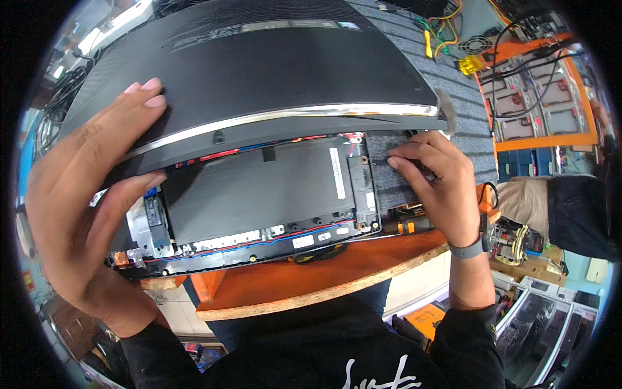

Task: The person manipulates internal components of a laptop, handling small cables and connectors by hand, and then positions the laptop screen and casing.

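Note:
A large glossy black laptop panel point(278, 74) with a silver trim edge stands tilted over an opened laptop base point(324, 241). Inside the base lies a wide flat black part point(259, 188) with a white label strip. Red and blue wires run along its near side. My left hand point(91, 168) grips the panel's left end, fingers spread on top and thumb beneath the edge. Just below the panel's right corner is my right hand point(440, 172), thumb and forefinger pinched over the grey mat; what they hold, if anything, I cannot make out.
A striped grey mat point(470, 123) covers the orange wooden bench point(337, 282). At the right sit an orange-framed compartment tray point(544, 97), loose cables and a small fan point(475, 44). Another person's legs point(551, 207) show at the far right. More cables lie at the left.

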Tool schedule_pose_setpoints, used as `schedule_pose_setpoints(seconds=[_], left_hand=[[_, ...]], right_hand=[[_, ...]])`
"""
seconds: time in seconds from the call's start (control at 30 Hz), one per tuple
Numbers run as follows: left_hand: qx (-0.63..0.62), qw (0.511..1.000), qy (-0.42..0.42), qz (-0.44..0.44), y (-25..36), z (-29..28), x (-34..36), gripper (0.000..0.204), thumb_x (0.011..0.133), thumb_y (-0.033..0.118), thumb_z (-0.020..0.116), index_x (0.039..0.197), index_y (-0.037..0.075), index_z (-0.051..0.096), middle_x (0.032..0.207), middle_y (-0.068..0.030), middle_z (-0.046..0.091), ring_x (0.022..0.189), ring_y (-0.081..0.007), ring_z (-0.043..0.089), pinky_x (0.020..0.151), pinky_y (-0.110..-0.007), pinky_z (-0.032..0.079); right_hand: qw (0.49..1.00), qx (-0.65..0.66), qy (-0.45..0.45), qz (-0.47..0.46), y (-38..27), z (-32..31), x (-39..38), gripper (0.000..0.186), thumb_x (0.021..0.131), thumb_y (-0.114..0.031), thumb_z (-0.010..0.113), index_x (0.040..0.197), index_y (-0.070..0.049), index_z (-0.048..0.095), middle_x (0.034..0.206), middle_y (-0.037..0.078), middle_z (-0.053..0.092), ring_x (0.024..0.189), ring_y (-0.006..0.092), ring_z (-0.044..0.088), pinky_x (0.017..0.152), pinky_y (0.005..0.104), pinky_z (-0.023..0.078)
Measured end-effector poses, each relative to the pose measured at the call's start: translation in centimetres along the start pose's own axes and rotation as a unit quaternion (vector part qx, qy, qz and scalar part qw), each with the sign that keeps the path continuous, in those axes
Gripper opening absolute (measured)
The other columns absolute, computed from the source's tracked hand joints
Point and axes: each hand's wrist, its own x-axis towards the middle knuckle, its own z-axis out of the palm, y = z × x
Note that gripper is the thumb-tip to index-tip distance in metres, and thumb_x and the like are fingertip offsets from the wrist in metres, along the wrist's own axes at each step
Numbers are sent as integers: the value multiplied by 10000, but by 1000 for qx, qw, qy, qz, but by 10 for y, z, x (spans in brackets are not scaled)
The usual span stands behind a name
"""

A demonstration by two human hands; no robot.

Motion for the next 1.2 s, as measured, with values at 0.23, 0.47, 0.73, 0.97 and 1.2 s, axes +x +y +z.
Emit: schedule_pose_setpoints(seconds=[0.23, 0.47, 0.73, 0.97, 1.2], left_hand=[[16, 999, 11, -40, 11, 6, -3, 504, 830, 37, 665, 1329, -3, 607, 1378, -200, 604, 1331, -332, 545, 1116, -423, 402], [-1, 1000, 1, -30, 6, 1, -2, 500, 831, 32, 663, 1327, -1, 610, 1380, -196, 603, 1331, -328, 544, 1127, -422, 397], [6, 1000, -4, -6, 5, 0, -2, 489, 825, 50, 667, 1304, -27, 611, 1363, -238, 600, 1308, -367, 559, 1110, -445, 420], [5, 1000, -4, 16, 0, -3, 1, 479, 825, 50, 659, 1289, -59, 605, 1337, -263, 608, 1286, -381, 576, 1096, -444, 431], [15, 1000, -1, 17, 2, -2, 1, 507, 819, 82, 682, 1305, -42, 602, 1346, -244, 607, 1296, -360, 571, 1103, -437, 433]], right_hand=[[999, -1, 13, 48, 0, -2, -11, 104, 848, -15, 714, 948, 16, 714, 879, 144, 664, 797, 316, 663, 718, 362, 522], [998, -27, 20, 58, -9, 9, -10, 102, 832, -18, 748, 931, 0, 729, 868, 101, 681, 762, 189, 678, 640, 287, 513], [999, 31, 4, -14, -6, 0, 8, 81, 831, -2, 715, 905, -4, 682, 868, 123, 671, 802, 303, 658, 711, 371, 515], [983, -67, 36, -169, -24, 26, 40, 98, 888, -110, 694, 954, -40, 712, 913, 152, 706, 810, 360, 662, 717, 431, 529], [981, -122, 29, -148, -30, 37, 45, 159, 835, -84, 770, 978, -20, 744, 866, 155, 710, 726, 347, 665, 678, 396, 520]])
